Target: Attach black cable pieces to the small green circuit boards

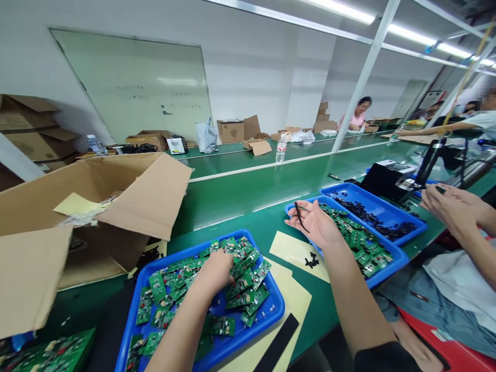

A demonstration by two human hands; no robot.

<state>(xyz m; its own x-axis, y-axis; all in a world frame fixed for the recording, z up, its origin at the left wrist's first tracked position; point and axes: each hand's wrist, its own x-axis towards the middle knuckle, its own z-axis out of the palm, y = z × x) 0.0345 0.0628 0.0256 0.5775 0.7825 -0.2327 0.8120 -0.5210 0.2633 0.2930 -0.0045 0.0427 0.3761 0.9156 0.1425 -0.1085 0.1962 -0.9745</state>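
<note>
My left hand (215, 269) reaches into a blue tray (271, 315) full of small green circuit boards (244, 284) and closes its fingers on the boards near the tray's far edge. My right hand (315, 223) is raised above the green bench, palm up, with a thin black strip (299, 214) held between thumb and fingers. Just past this hand stands a second blue tray (391, 266) with more green boards (362, 243). A few small black parts (312, 261) lie on a yellow sheet (294, 253) between the two trays.
An open cardboard box (96, 206) stands at the left. A third blue tray (382, 206) with black parts and a black device (387, 178) are at the right, where a co-worker's hands (449, 204) work. Boxes, a water bottle (281, 148) and other people are further back.
</note>
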